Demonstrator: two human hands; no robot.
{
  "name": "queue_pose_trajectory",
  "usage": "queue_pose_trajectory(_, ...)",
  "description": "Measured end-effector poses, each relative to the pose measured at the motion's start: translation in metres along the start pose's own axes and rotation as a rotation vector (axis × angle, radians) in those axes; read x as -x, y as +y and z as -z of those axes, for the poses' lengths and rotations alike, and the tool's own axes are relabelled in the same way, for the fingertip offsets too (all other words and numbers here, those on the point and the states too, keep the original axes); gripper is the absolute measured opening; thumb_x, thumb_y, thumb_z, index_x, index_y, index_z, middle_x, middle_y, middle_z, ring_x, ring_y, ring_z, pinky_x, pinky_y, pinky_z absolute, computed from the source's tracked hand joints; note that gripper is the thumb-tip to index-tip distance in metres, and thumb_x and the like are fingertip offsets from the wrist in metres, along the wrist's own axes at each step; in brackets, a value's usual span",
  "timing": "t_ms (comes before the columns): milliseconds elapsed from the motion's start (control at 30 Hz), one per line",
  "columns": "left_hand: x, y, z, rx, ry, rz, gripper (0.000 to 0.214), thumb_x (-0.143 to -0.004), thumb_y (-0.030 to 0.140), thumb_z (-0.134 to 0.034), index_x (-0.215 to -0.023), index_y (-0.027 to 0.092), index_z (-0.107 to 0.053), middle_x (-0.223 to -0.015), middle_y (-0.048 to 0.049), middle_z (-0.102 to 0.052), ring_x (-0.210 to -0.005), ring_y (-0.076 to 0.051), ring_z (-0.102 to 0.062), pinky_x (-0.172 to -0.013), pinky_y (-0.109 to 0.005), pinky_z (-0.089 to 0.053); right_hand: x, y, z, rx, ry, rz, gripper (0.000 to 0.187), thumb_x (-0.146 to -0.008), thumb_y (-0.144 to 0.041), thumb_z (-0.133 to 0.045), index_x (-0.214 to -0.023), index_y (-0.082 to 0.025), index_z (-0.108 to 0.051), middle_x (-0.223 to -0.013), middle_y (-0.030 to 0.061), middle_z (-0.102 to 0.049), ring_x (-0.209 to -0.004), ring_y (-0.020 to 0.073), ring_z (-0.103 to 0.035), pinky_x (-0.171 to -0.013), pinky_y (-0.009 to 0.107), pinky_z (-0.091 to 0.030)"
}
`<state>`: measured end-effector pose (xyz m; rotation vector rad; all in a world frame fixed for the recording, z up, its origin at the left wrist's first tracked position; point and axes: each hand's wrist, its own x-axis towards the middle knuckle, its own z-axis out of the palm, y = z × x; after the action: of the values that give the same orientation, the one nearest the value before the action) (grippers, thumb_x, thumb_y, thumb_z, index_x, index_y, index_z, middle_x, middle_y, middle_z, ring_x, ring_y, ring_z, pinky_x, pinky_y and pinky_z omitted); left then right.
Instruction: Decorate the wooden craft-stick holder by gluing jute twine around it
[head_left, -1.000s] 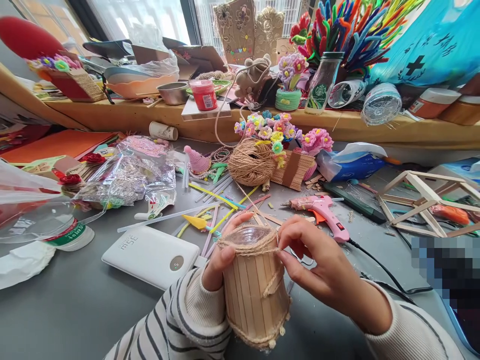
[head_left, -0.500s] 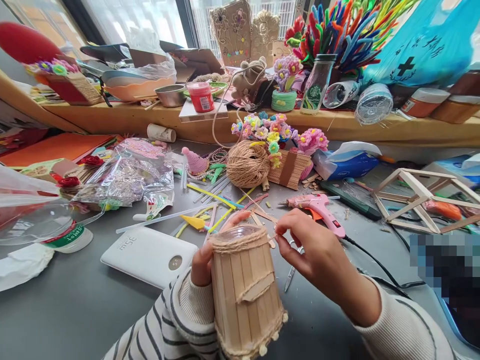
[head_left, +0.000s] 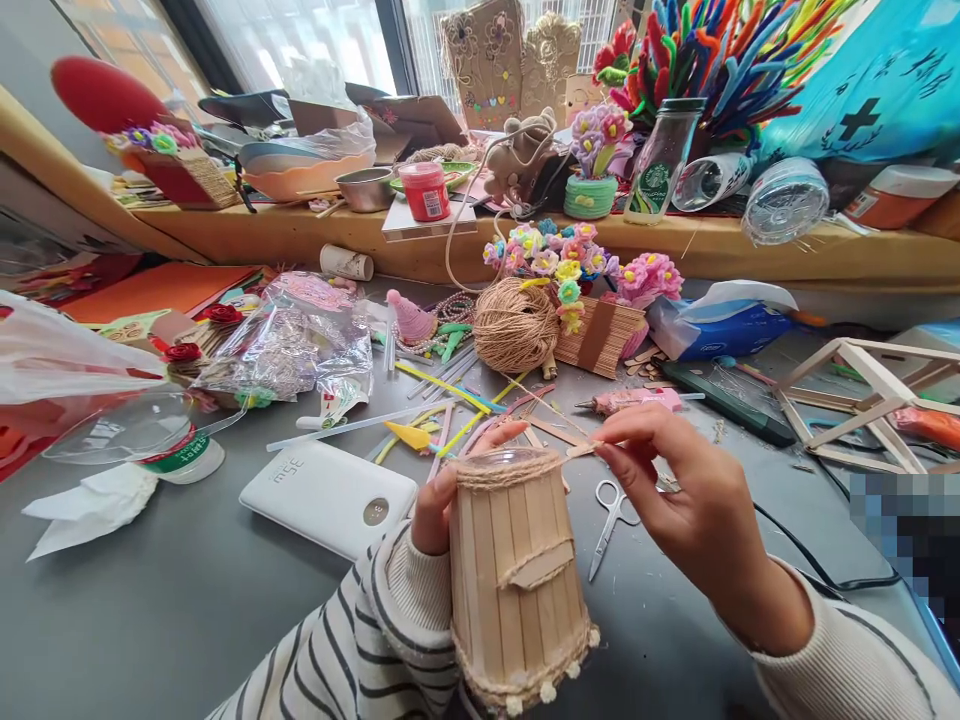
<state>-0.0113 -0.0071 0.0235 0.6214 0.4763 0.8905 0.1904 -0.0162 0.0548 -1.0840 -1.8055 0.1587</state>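
Note:
My left hand is closed around the far left side of a cup covered with wooden craft sticks; part of the hand is hidden behind it. Twine is wound round the cup's upper rim, and more edges a small wooden piece on its front and the bottom, where pale beads hang. To the right of the rim, my right hand pinches the twine strand between thumb and fingers. That strand leads back to a ball of twine. A pair of scissors lies on the table between the cup and my right hand.
A white power bank lies left of the cup. Behind my right hand is a pink glue gun, its cable running right. A wooden stick frame stands at right, a plastic bottle at left. Craft flowers and jars crowd the back ledge.
My right hand has drawn the twine out to the right, a little farther from the rim. The cup stays in my left hand. The whole view has shifted slightly, showing more of the scissors.

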Motion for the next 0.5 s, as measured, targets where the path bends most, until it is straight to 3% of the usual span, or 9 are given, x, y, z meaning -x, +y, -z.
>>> queue_pose_trajectory(100,-0.001,-0.002,0.001,-0.042,0.068,-0.013,0.067,-0.069,0.059,-0.066,-0.123,0.020,-0.060,-0.105,-0.0093,-0.072,-0.100,-0.033,-0.066,-0.081,-0.040,-0.048,0.000,-0.001,0.004,-0.073,-0.011,-0.064,0.010,-0.087,-0.013,-0.056,-0.084,-0.022,-0.055,-0.082,0.0022,-0.065,-0.060,0.0120,-0.058,-0.053,0.024,-0.048)
queue_pose_trajectory(200,-0.002,-0.003,0.000,-0.074,0.163,-0.043,0.065,-0.068,0.060,-0.066,-0.118,0.019,-0.063,-0.104,-0.0090,-0.072,-0.110,-0.035,-0.062,-0.086,-0.040,-0.047,0.000,-0.003,0.011,-0.222,-0.144,-0.114,0.011,-0.086,-0.013,-0.055,-0.083,-0.023,-0.051,-0.088,0.0022,-0.066,-0.065,0.0120,-0.059,-0.055,0.023,-0.050)
queue_pose_trajectory(300,-0.003,-0.004,0.000,-0.092,0.185,-0.045,0.063,-0.068,0.058,-0.066,-0.117,0.018,-0.065,-0.105,-0.0089,-0.072,-0.106,-0.033,-0.063,-0.088,-0.039,-0.046,-0.002,-0.006,0.015,-0.295,-0.257,-0.115,0.011,-0.085,-0.015,-0.058,-0.087,-0.024,-0.051,-0.077,-0.0010,-0.062,-0.062,0.0117,-0.058,-0.054,0.022,-0.050)
queue_pose_trajectory(400,-0.002,-0.004,0.001,-0.088,0.144,-0.025,0.064,-0.069,0.056,-0.065,-0.121,0.019,-0.062,-0.104,-0.0090,-0.073,-0.094,-0.031,-0.067,-0.087,-0.041,-0.047,-0.005,-0.008,0.015,-0.257,-0.224,-0.070,0.005,-0.089,-0.019,-0.059,-0.087,-0.023,-0.056,-0.069,-0.0017,-0.061,-0.056,0.0112,-0.055,-0.050,0.022,-0.048)
queue_pose_trajectory(500,-0.003,-0.004,0.003,-0.094,0.110,-0.012,0.061,-0.071,0.053,-0.065,-0.122,0.019,-0.061,-0.104,-0.0090,-0.074,-0.094,-0.031,-0.068,-0.087,-0.042,-0.047,-0.005,-0.007,0.011,-0.208,-0.141,-0.063,0.014,-0.093,-0.022,-0.055,-0.080,-0.023,-0.059,-0.066,-0.0009,-0.062,-0.055,0.0122,-0.055,-0.048,0.023,-0.045)
